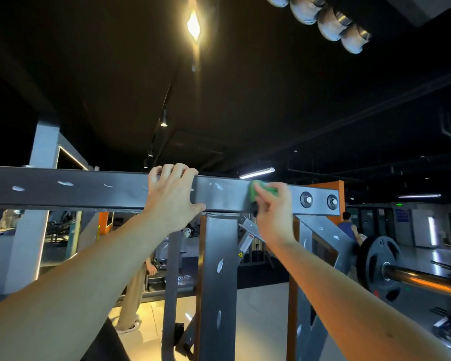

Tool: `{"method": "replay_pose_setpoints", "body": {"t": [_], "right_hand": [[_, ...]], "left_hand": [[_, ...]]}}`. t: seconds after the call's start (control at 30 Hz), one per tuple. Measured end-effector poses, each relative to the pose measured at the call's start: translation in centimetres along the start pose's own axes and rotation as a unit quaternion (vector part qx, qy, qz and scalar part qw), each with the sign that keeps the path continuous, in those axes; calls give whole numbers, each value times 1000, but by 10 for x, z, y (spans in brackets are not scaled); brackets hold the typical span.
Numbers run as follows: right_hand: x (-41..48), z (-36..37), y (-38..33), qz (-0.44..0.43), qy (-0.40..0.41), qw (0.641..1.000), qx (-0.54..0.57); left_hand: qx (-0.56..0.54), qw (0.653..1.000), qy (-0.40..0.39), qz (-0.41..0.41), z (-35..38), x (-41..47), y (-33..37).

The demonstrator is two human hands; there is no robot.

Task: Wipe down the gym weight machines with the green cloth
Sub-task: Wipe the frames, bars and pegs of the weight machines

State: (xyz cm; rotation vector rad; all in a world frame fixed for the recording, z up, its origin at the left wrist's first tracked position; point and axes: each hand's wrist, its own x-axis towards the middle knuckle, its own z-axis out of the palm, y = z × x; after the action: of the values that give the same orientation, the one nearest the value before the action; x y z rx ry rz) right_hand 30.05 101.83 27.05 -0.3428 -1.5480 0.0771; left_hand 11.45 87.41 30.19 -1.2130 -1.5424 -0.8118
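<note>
A grey steel crossbeam [89, 187] of a weight machine runs across the view at head height, dotted with pale scuffs. My left hand [171, 198] grips its top edge near the middle, fingers curled over the beam. My right hand [274, 212] presses a bunched green cloth [262, 191] against the beam's front face, just left of two bolts [319, 200]. Most of the cloth is hidden behind my fingers. A grey upright post [220, 282] drops from the beam between my arms.
A barbell with a black weight plate [379, 267] sticks in from the right. Orange frame parts [340, 194] stand behind the beam. Two people are in the background, one [348, 226] at the right, one [134, 295] below the beam. Grey rollers [331, 22] hang overhead at top right.
</note>
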Motion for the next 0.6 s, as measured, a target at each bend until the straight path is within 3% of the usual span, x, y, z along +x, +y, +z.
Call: {"method": "replay_pose_setpoints", "body": {"t": [0.1, 0.17, 0.23, 0.33, 0.4, 0.53, 0.6], "right_hand": [[2, 15, -10, 131, 96, 984, -73], [-4, 39, -42, 48, 98, 988, -113], [-13, 59, -61, -73, 41, 990, -118], [-4, 48, -59, -146, -37, 983, -107], [6, 27, -38, -106, -35, 988, -111], [6, 22, -25, 83, 89, 987, -107], [-3, 52, -56, 44, 108, 985, -124]], "left_hand": [[1, 1000, 3, -2, -1, -2, -9], [2, 1000, 6, -3, -1, -2, -14], [-1, 1000, 5, -5, -2, 0, -17], [-13, 1000, -3, 0, -3, 0, -20], [-22, 1000, -7, 7, -5, 0, -25], [-32, 999, -14, 14, -8, -1, -41], [-36, 999, -11, 16, -9, -2, -50]]}}
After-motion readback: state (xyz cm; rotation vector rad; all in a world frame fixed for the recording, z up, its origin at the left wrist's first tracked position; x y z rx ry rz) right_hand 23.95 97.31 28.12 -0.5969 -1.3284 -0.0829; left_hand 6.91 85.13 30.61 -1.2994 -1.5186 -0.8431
